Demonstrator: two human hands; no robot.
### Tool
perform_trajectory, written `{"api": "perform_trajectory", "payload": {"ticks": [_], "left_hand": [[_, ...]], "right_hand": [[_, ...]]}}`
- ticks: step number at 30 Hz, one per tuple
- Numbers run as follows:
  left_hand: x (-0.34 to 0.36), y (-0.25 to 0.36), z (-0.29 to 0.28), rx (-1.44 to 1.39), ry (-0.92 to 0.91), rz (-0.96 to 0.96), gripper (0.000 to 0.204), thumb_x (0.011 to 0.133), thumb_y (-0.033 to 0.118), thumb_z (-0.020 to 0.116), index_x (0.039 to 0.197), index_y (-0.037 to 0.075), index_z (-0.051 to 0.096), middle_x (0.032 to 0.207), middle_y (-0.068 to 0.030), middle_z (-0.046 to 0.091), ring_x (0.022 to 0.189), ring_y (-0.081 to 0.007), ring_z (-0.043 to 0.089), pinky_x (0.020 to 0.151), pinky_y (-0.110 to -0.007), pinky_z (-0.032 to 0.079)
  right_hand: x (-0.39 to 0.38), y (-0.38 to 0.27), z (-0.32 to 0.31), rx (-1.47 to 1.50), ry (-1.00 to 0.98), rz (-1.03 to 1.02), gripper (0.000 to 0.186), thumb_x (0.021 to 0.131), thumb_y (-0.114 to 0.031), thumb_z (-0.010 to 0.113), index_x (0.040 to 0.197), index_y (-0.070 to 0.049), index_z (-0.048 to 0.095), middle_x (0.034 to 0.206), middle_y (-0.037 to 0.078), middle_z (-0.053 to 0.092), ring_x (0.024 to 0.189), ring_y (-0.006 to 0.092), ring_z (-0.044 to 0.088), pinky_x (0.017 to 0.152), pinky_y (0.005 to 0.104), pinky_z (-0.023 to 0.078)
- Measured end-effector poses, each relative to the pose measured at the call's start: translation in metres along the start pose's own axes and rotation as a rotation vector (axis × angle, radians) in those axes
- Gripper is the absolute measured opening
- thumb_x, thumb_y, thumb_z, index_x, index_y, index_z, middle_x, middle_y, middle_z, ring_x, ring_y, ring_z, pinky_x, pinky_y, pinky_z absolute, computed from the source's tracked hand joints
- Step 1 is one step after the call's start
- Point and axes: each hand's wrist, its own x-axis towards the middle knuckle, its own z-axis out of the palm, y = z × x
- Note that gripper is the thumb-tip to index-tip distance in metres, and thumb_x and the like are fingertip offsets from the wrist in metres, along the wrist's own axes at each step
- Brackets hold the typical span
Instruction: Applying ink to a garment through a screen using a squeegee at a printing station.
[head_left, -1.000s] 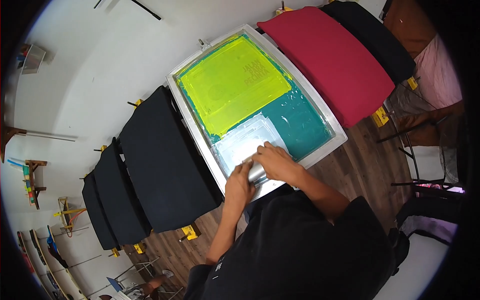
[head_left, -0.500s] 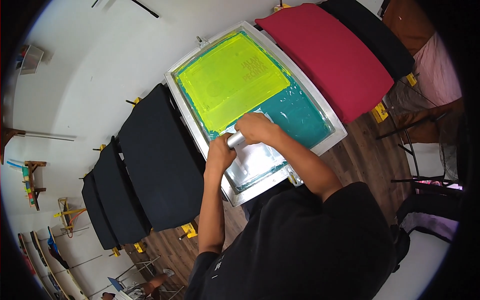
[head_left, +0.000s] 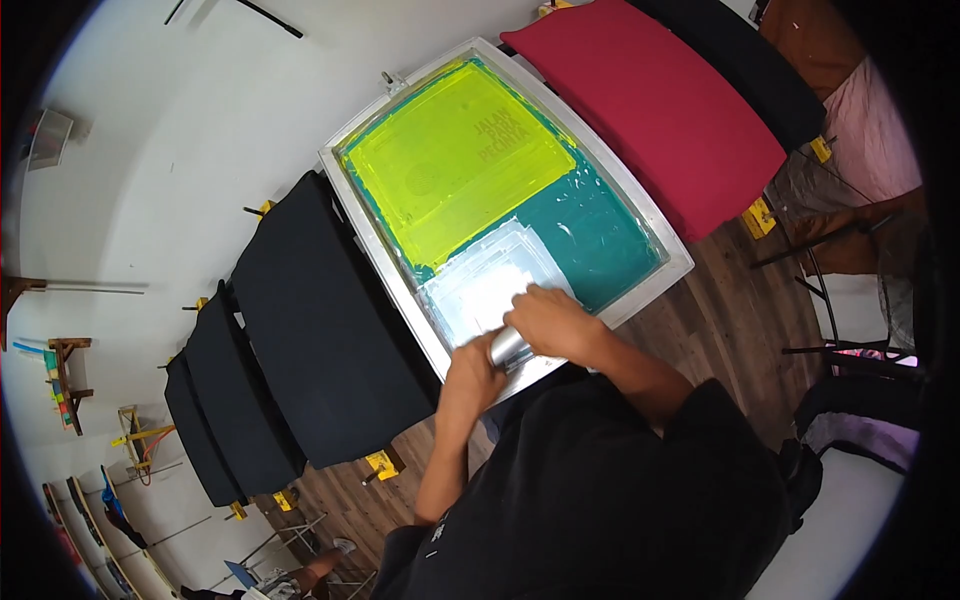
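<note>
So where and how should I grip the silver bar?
Probably near both ends, from the person's side: the silver bar is straight, slants across the near end of the frame, and the left hand and right hand leave only its middle showing.

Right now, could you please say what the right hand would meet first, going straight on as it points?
The right hand would probably meet the white patch on the screen first; its height above that surface is hard to judge.

The screen-printing frame lies at centre, squeegee at its lower end; fabric-covered boards left and upper right.
</note>
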Motion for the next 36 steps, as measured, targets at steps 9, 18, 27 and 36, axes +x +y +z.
{"api": "perform_trajectory", "payload": {"ticks": [9, 18, 27, 36], "left_hand": [[0.055, -0.052, -0.046, 0.131, 0.175, -0.027, 0.034, 0.075, 0.004, 0.066, 0.109, 0.003, 0.068, 0.089, -0.0264, 0.067, 0.088, -0.042, 0.067, 0.077, -0.042, 0.053], [-0.011, -0.011, 0.0, 0.024, 0.049, -0.089, 0.057, 0.067, -0.008, 0.057, 0.122, 0.002, 0.063, 0.1, -0.0308, 0.065, 0.096, -0.0443, 0.064, 0.087, -0.045, 0.052], [0.049, -0.008, -0.013, 0.082, 0.056, 0.069, 0.037, 0.074, 0.002, 0.064, 0.11, -0.001, 0.066, 0.089, -0.0295, 0.066, 0.087, -0.0433, 0.067, 0.077, -0.044, 0.053], [0.046, -0.011, 0.006, 0.086, 0.108, 0.08, 0.055, 0.064, -0.007, 0.057, 0.117, 0.003, 0.065, 0.102, -0.0266, 0.066, 0.095, -0.0441, 0.064, 0.088, -0.046, 0.051]], "right_hand": [[0.103, 0.004, -0.006, 0.011, 0.045, -0.032, 0.012, 0.067, -0.003, 0.07, 0.078, -0.002, 0.071, 0.085, 0.021, 0.068, 0.086, 0.0393, 0.067, 0.072, 0.0467, 0.055], [0.01, -0.002, 0.041, 0.079, 0.159, -0.087, 0.017, 0.075, -0.002, 0.062, 0.091, -0.003, 0.068, 0.094, 0.015, 0.061, 0.098, 0.0348, 0.058, 0.079, 0.0454, 0.052], [0.044, 0.029, -0.007, -0.042, 0.048, 0.085, 0.015, 0.071, -0.005, 0.067, 0.084, -0.009, 0.073, 0.087, 0.016, 0.07, 0.088, 0.0355, 0.068, 0.074, 0.0463, 0.055], [0.028, 0.038, 0.013, 0.039, 0.236, 0.027, 0.018, 0.069, -0.002, 0.068, 0.087, -0.005, 0.07, 0.092, 0.016, 0.065, 0.094, 0.0376, 0.062, 0.078, 0.0475, 0.053]]}}
